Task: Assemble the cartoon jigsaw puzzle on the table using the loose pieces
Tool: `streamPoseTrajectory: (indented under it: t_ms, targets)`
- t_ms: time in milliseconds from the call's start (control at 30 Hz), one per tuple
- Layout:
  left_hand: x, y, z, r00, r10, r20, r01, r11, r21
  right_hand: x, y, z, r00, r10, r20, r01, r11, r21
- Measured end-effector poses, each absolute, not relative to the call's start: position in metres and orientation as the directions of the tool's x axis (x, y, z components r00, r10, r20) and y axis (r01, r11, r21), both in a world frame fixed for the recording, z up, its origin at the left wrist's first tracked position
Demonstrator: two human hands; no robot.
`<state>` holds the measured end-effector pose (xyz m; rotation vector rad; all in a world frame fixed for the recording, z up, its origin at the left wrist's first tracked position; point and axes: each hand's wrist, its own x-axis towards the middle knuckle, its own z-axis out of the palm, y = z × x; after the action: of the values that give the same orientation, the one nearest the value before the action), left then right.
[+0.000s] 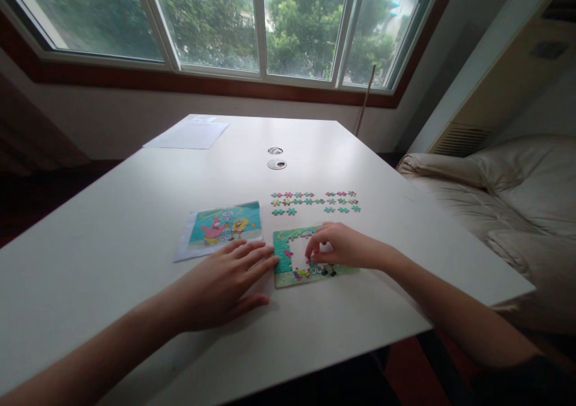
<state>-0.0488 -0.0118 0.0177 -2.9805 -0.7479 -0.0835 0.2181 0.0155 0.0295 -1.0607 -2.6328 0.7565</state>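
A jigsaw puzzle lies on the white table, its border filled with pieces and its middle showing a pale gap. Flat on the table, fingers spread, my left hand rests with its fingertips at the puzzle's left edge. My right hand is over the puzzle, thumb and fingers pinched on a small puzzle piece at the gap's lower part; the fingers partly hide it. Loose puzzle pieces lie in rows behind the puzzle. Left of it is a picture card with the cartoon figures, on white paper.
The white table carries sheets of paper at its far left and two round metal fittings near the far middle. A beige sofa stands on the right. Windows line the wall beyond, with a stick leaning below.
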Motion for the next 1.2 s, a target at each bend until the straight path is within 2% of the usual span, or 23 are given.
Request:
streamPoseTrajectory:
  t_ms: [267,600,867,1200]
  targets:
    - [-0.05,-0.012,0.017,0.878,0.474,0.06,0.478,-0.876,-0.066,0.217,0.015,0.029,-0.714,0.7,-0.012,0.622,0.626,-0.47]
    - [-0.048,-0.013,0.017,0.873,0.482,0.079,0.486,-0.874,-0.03,0.237,0.019,0.044,-0.708,0.705,-0.039,0.629,0.605,-0.489]
    - [-0.05,-0.012,0.018,0.887,0.458,0.049,0.458,-0.889,0.026,0.282,0.02,0.045,-0.551,0.784,-0.286,0.826,0.463,-0.322]
    - [-0.05,-0.013,0.019,0.876,0.477,0.071,0.476,-0.879,0.03,0.277,0.022,0.038,-0.54,0.8,-0.263,0.839,0.482,-0.253]
